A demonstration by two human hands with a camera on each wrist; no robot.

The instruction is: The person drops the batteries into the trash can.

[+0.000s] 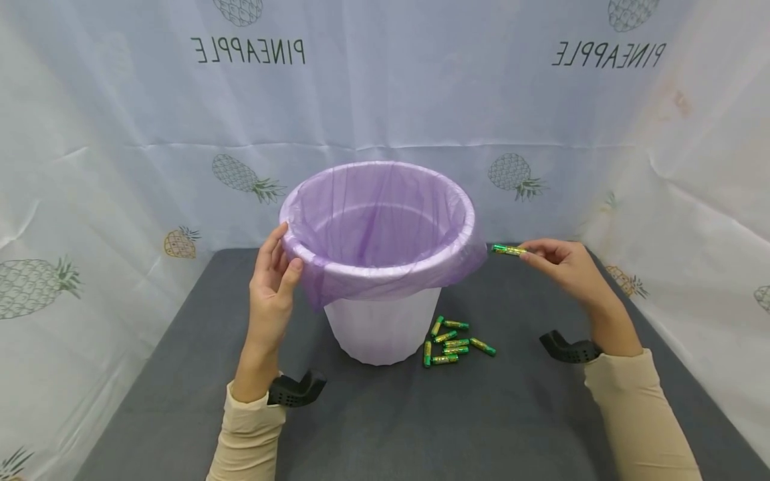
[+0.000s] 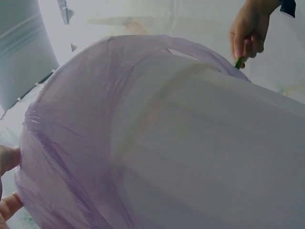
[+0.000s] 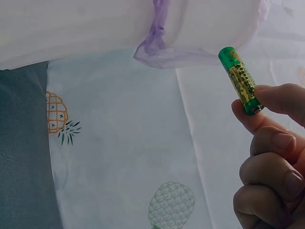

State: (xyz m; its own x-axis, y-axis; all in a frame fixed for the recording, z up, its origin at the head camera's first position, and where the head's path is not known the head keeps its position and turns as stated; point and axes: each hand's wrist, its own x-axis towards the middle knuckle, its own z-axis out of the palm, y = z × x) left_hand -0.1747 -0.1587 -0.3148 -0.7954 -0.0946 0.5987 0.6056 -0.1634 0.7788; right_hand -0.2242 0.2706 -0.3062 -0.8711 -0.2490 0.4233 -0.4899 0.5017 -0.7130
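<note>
My right hand (image 1: 562, 264) pinches a green and gold battery (image 1: 508, 250) by one end between thumb and index finger, just right of the bin's rim. In the right wrist view the battery (image 3: 240, 81) tilts upward and the other fingers are curled. A white bin (image 1: 385, 327) stands upright, lined with a purple plastic bag (image 1: 385, 284) folded over its rim. My left hand (image 1: 273, 287) touches the left of the bag-covered rim with fairly straight fingers and a spread thumb. Several like batteries (image 1: 456, 344) lie on the table at the bin's lower right.
The dark grey table (image 1: 373, 427) reaches under the bin and both arms. White curtains (image 1: 385, 100) with pineapple prints hang behind and at both sides. A black wrist strap mount (image 1: 295, 391) is on the left wrist, another mount (image 1: 568, 349) on the right.
</note>
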